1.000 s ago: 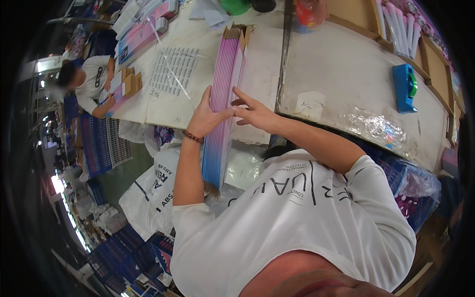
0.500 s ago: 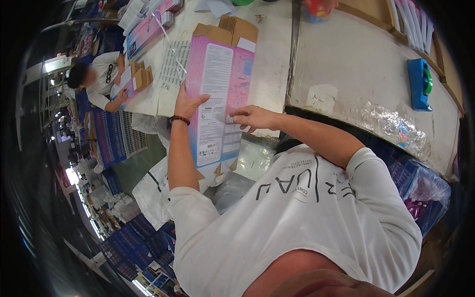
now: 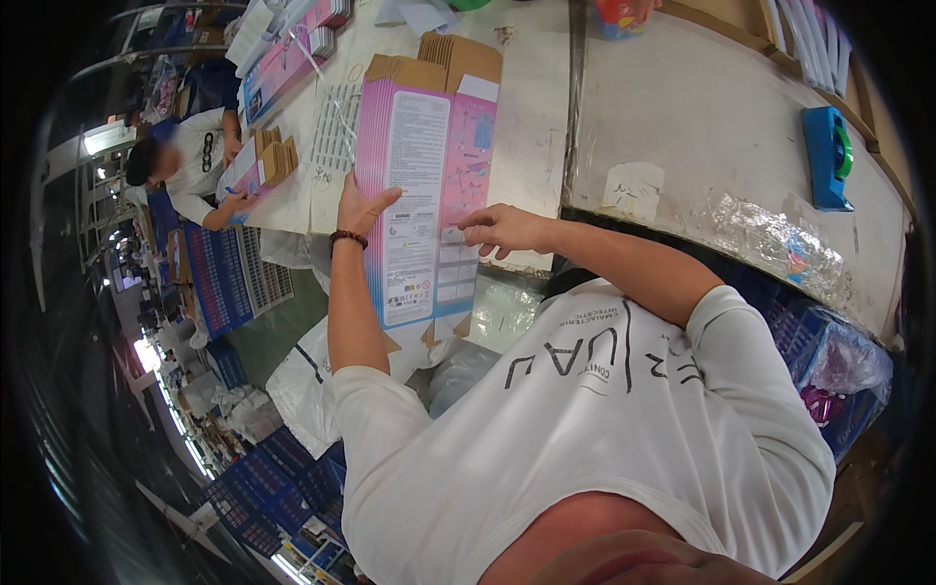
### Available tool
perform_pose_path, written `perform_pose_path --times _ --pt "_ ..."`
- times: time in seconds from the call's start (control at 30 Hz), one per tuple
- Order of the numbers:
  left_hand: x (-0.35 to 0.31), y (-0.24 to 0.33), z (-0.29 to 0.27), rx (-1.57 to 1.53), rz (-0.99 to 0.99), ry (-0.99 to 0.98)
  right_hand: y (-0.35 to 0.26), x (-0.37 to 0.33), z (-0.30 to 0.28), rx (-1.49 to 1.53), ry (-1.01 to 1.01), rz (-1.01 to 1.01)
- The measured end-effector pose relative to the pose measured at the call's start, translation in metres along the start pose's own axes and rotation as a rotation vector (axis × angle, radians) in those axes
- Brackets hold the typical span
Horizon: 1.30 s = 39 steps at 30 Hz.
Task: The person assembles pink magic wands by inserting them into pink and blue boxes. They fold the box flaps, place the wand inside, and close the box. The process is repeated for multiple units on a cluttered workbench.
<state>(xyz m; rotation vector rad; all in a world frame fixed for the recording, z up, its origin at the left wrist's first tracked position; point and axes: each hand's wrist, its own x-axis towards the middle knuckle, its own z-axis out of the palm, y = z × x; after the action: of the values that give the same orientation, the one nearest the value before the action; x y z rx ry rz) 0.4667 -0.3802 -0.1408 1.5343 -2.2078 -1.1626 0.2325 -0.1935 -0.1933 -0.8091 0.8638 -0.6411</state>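
Note:
A stack of flat-folded cartons, pink and blue with brown cardboard flaps at the far end, lies in front of me at the table's near edge. My left hand grips its left side, thumb on the printed top face and fingers down along the layered edge. Over the pink right-hand panel is my right hand, fingers loosely bent and apart, the tips at a small pale patch on the carton. Nothing shows between those fingers.
To the right, a blue tape dispenser with a green roll stands on the white tabletop. At left, a person handles similar cartons. More pink cartons and a sheet of labels lie at far left.
The carton stack has shifted slightly left, along with my left hand. My right hand has barely moved and stays over the pink panel.

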Motion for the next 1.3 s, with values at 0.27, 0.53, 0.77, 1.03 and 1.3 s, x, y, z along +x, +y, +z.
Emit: perform_pose_path --times 0.27,0.53,0.77,1.03,1.3 --pt "0.000 0.001 0.000 0.027 0.025 -0.002 0.002 0.004 0.003 -0.015 -0.010 0.027" --pt "-0.030 0.048 0.041 -0.095 0.037 0.007 -0.009 0.010 -0.009 0.062 0.353 -0.119" --pt "-0.064 0.088 0.107 -0.052 0.092 -0.076 -0.023 0.005 -0.016 0.298 0.503 -0.263" --pt "-0.033 0.018 0.144 -0.123 -0.038 -0.094 0.037 -0.048 -0.051 0.805 0.552 -0.066" --pt "0.022 -0.037 0.145 0.102 0.050 -0.040 0.046 -0.060 -0.054 0.876 0.551 0.030"
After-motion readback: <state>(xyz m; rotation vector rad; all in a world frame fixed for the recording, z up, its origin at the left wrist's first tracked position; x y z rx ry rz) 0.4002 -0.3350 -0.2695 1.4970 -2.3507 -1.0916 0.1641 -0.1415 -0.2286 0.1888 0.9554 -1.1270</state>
